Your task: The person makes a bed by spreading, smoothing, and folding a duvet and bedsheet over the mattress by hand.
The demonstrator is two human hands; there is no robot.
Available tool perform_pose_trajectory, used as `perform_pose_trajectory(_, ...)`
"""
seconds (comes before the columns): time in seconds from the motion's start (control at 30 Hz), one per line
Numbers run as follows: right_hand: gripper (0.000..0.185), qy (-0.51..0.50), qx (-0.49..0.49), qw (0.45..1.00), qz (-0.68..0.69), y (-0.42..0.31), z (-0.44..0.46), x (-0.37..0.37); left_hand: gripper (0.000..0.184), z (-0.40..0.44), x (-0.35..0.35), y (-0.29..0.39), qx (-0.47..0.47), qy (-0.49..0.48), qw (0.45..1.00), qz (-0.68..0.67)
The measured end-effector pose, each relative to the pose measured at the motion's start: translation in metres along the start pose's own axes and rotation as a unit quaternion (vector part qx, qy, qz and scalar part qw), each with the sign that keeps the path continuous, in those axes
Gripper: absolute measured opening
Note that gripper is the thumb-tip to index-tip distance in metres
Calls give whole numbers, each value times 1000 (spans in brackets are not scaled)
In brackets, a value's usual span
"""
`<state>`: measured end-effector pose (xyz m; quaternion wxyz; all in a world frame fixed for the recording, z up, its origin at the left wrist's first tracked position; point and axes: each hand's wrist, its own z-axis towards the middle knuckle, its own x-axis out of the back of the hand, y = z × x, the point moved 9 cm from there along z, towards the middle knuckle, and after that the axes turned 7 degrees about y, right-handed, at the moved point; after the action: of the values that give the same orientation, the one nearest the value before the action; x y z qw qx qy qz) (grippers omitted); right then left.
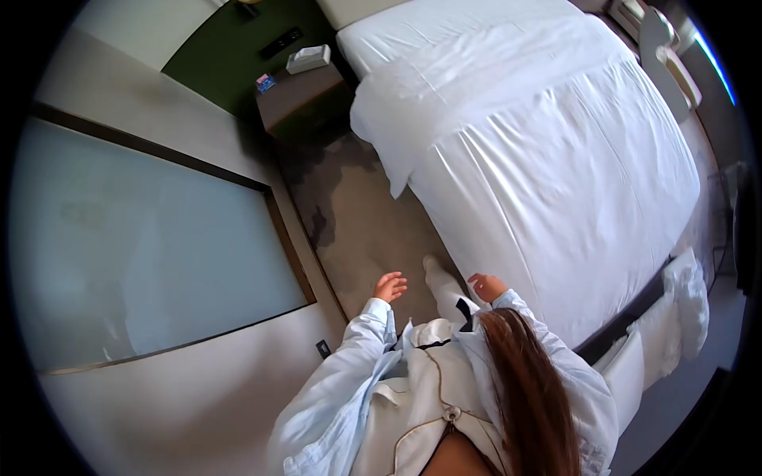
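Head view: the left hand hangs over the carpet with fingers loosely parted, and the right hand, its fingers partly stretched, is by the left edge of the bed (whether it touches the cloth, I cannot tell). White bedding covers the bed, wrinkled, with a loose corner hanging over the left edge towards the head end. It should handle as light, soft and a little slippery, best held by that corner.
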<state>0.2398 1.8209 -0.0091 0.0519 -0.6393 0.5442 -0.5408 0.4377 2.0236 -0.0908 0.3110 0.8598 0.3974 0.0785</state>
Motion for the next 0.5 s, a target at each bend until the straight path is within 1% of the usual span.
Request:
perform_pose_trajectory(0.03, 23, -6, 5, 1000, -4, -8, 30, 4, 24, 13, 25, 23, 14, 57, 998, -32)
perform_pose_trajectory(0.07, 23, -57, 67, 996, 9, -30, 54, -3, 24, 18, 53, 41, 36, 118, 990, -60)
perform_pose_trajectory(0.1, 22, -110, 124, 986, 25, -54, 69, -12, 22, 23, 68, 68, 15, 131, 989, -62)
perform_pose_trajectory(0.13, 22, -119, 91, 988, 34, -94, 87, 6, 21, 16, 74, 106, -21, 130, 987, -95)
perform_pose_trajectory(0.17, 22, -71, 98, 992, 22, -117, 112, 16, 20, 17, 83, 138, -75, 120, 988, -64)
perform_pose_trajectory(0.2, 23, -75, 91, 993, 17, -138, 139, 20, 21, 24, 96, 158, -103, 117, 987, -42)
perform_pose_trajectory(0.23, 24, -83, 111, 990, 19, -153, 167, 16, 21, 32, 108, 179, -134, 112, 984, -18)
perform_pose_trajectory(0.27, 25, -86, 128, 988, 20, -167, 203, 9, 21, 43, 126, 195, -146, 118, 982, -34)
perform_pose_trajectory(0.3, 26, -77, 139, 987, -7, -175, 238, -2, 20, 55, 142, 204, -157, 121, 979, -49)
perform_pose_trajectory(0.37, 27, -50, 136, 989, -34, -195, 290, -2, 20, 87, 179, 209, -233, 138, 963, -13)
perform_pose_trajectory(0.43, 28, -47, 132, 979, -148, -219, 327, -2, 22, 123, 207, 210, -227, 142, 962, 57)
perform_pose_trajectory(0.47, 28, -21, 183, 978, -103, -208, 359, -21, 22, 136, 211, 220, -222, 126, 964, 74)
perform_pose_trajectory(0.5, 28, -5, 166, 982, -92, -220, 361, -14, 22, 149, 211, 237, -242, 92, 962, 90)
